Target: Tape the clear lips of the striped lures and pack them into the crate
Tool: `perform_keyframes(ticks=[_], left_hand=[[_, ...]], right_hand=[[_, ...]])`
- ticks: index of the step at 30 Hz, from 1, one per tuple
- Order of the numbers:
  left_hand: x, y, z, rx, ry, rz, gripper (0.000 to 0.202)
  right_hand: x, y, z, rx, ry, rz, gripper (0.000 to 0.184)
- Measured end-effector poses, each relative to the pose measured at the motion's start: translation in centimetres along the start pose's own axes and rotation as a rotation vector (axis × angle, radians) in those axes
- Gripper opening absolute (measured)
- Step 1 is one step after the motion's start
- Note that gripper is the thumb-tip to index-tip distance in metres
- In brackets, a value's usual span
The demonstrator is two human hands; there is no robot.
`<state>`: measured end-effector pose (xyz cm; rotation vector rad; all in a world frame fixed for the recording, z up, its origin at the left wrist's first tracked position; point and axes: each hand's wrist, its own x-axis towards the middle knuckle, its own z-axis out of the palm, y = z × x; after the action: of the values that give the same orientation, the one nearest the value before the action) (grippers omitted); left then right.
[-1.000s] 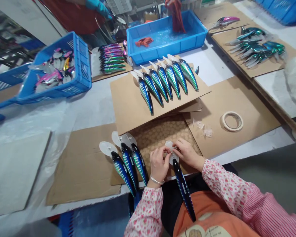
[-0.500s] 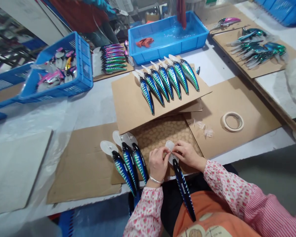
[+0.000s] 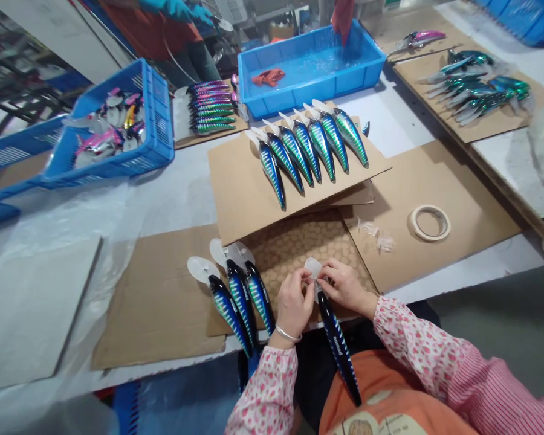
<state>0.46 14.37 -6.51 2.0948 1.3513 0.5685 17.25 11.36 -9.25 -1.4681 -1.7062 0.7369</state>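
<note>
1. A long, glossy dark-blue striped fishing lure point(image 3: 338, 349) of hard plastic lies slanted across the table edge. Its tail hangs over the person's orange lap and its head points to the table.
2. Its round, clear plastic lip point(image 3: 312, 266) rests over a brown sheet with a honeycomb pattern point(image 3: 294, 238).
3. White lettering runs along the lure's dark back, too small to read.
4. The left hand point(image 3: 294, 305) has its fingers curled in, thumb and forefinger pinched shut on the lip's near side. A thin silver bangle sits at the wrist.
5. The right hand point(image 3: 347, 287) is likewise closed, its fingertips nipping the lip from the other side, so the two hands almost touch.
6. Just beside the left hand lie three matching blue lures point(image 3: 242, 299), packed close together with their clear lips fanned outward, on flat brown cardboard point(image 3: 154, 302).
7. Beyond them, a raised cardboard sheet point(image 3: 240, 199) carries six blue-green striped lures point(image 3: 308, 148) in a slanted row.
8. To the right lie wispy clear scraps point(image 3: 376, 238) and a flat roll of pale masking tape point(image 3: 430, 222).
9. At the far edge stands a shallow blue plastic tray point(image 3: 372, 63), wet inside, holding a crumpled red rag point(image 3: 268, 77).
10. A slotted blue plastic basket point(image 3: 156, 121) at the left holds a jumble of mixed lures.
</note>
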Motion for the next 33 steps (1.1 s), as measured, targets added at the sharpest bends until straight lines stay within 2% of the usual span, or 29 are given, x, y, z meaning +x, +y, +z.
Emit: perform_keyframes(ticks=[5,10,13,17,18,21,22,24,26,29,31,33], left_hand=[[-0.2,0.0,-0.2,-0.121,-0.042,-0.054,0.013],[0.5,-0.5,-0.4,-0.179,-0.009,-0.134,0.022],[0.8,-0.4,0.0,-0.174,-0.018,-0.142,0.019],[0.8,0.2,0.7,-0.127,0.005,-0.122,0.015],[0.7,0.4,0.9,-0.116,0.016,-0.114,0.015],[0.3,1.2,1.0,-0.089,0.053,-0.089,0.017],[0.1,1.4,0.7,-0.082,0.067,-0.082,0.020],[-0.5,1.6,-0.2,-0.067,0.110,-0.062,0.027],[-1.4,1.4,-1.6,-0.033,0.168,-0.024,0.031],[-3.4,0.5,-3.6,0.099,0.192,0.048,0.042],[-4.7,-0.5,-4.0,0.230,0.137,0.089,0.059],[-5.6,-1.5,-3.6,0.371,0.103,0.106,0.069]], right_hand=[[0.0,0.0,-0.1,0.040,-0.009,0.020,0.009],[0.3,0.2,-0.1,0.054,-0.038,0.049,0.008],[0.6,0.4,-0.2,0.029,-0.047,0.057,0.009],[-1.0,-0.8,-1.2,-0.034,-0.091,0.107,0.010],[-2.0,-1.4,-1.5,-0.025,-0.137,0.123,0.016],[-5.3,-3.0,-2.4,0.072,-0.309,0.170,0.060],[-6.2,-3.3,-2.6,0.107,-0.339,0.199,0.067],[-6.7,-3.2,-2.6,0.156,-0.334,0.253,0.067],[-5.6,-2.7,-1.7,0.183,-0.278,0.251,0.062],[-1.9,-2.7,1.0,0.184,-0.189,0.135,0.061],[0.8,-3.5,3.0,0.172,-0.197,0.066,0.055],[3.3,-4.5,4.3,0.120,-0.275,-0.005,0.042]])
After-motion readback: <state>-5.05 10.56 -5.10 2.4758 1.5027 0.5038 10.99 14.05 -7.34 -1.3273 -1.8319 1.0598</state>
